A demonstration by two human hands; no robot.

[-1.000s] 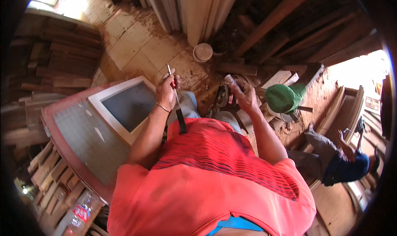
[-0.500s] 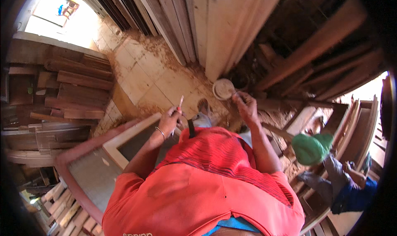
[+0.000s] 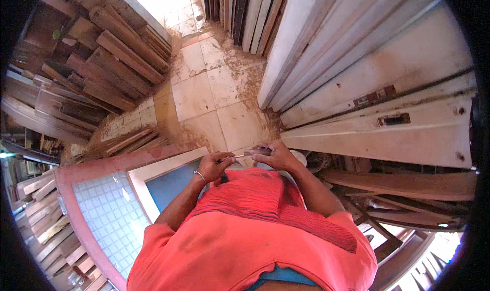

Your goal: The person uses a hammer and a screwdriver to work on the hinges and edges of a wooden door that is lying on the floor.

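In front of my red shirt both hands are close together, with the tiled floor below them. My left hand (image 3: 216, 165), a bracelet on its wrist, is closed around a thin stick-like piece (image 3: 238, 157) whose far end points toward the other hand. Its kind is too small to make out. My right hand (image 3: 278, 157) pinches a small dark, flat, elongated object (image 3: 259, 151) that meets or nearly meets the tip of the thin piece. Whether they touch I cannot tell. Behind the right hand, a pale round container (image 3: 300, 158) is partly hidden.
At my left leans a red-framed panel (image 3: 102, 165) with a smaller cream frame (image 3: 140, 181) on it. Stacked boards (image 3: 120, 56) lie beyond. Tall pale door panels (image 3: 367, 81) stand at the right, above dark timber (image 3: 408, 184). Sawdust covers parts of the tiled floor (image 3: 194, 94).
My right hand has come away from the pale round container and toward the left hand, now with a dark object in it. The view has turned right; the green-capped person is out of sight.
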